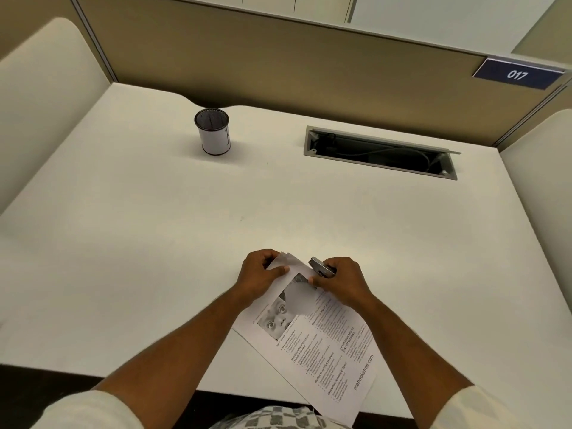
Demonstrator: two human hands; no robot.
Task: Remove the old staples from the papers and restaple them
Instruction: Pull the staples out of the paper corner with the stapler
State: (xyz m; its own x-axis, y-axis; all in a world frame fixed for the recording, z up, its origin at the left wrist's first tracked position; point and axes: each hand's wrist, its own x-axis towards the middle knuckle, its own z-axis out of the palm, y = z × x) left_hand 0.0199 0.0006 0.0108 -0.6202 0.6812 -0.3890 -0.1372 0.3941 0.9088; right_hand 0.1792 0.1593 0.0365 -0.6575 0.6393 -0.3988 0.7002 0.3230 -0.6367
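Low in the middle of the frame, the printed white paper sheets (pixel 325 342) lie slanted on the cream counter (pixel 154 227), their lower end past its near edge. The left hand (pixel 260 277) pinches the folded-back top corner. The right hand (pixel 340 283) grips a small silver metal tool (pixel 322 267), probably a staple remover or stapler, at that corner. Keep the corner taut and flat, set the tool squarely, and lever gently so the paper does not tear.

Printed papers (pixel 325 345) with folded-back corner
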